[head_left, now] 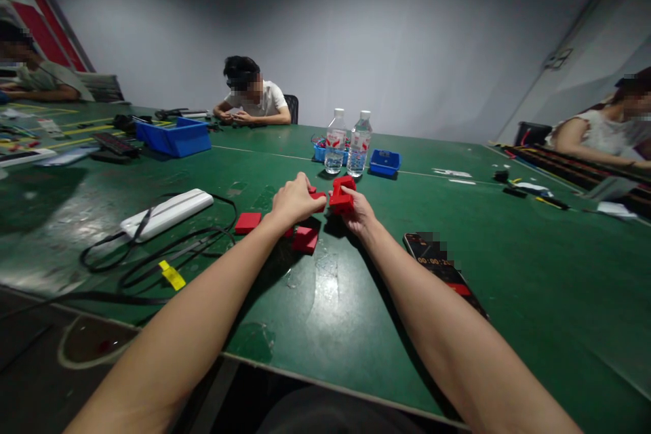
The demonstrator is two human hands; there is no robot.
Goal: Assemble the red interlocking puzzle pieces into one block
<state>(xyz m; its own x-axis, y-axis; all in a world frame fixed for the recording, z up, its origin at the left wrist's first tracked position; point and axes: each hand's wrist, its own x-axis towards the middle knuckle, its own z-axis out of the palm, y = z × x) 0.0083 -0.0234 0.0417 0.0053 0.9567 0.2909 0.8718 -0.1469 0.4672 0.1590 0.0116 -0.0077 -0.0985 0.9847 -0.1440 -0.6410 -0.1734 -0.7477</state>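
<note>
My right hand (360,212) is closed round a red block with a notch or opening in it (342,201), held just above the green table (366,325). Close to its left, my left hand (293,202) curls over a smaller red block (318,201), thumb against it; part of that block is hidden by the hand. The two red pieces are near each other with a small gap between. On the table by my left wrist lie a flat red block (248,222) and another red block (306,240), with a bit more red partly covered by my forearm.
Two water bottles (334,142) stand beyond my hands, beside a small blue tray (385,162). A white power bank (167,215) with black cables lies left. At right is a phone (442,268) showing a timer. A blue bin (175,137) and several people sit farther off.
</note>
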